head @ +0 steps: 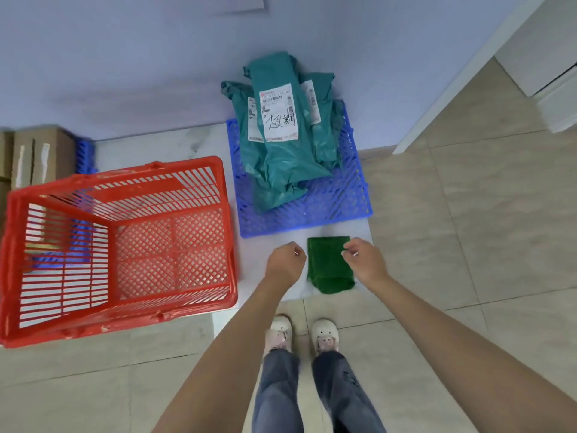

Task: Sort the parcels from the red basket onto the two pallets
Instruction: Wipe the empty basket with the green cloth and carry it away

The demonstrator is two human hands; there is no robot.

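Observation:
The red basket (118, 245) stands at the left with nothing inside. Several teal mailer parcels (281, 135) with white labels are piled on the blue pallet (340, 201) ahead. A second blue pallet (85, 157) shows only in part behind the basket, next to brown cardboard boxes (37, 154). A small dark green packet (327, 264) lies below the near edge of the first pallet. My right hand (363, 260) pinches the packet's upper right corner. My left hand (285, 260) is curled into a fist just left of the packet and holds nothing.
A white sheet (312, 295) lies under the pallet and packet on the beige tiled floor. My feet in white shoes (301, 335) stand just behind it. A lilac wall runs along the back, and a white door frame (437, 98) rises at the right.

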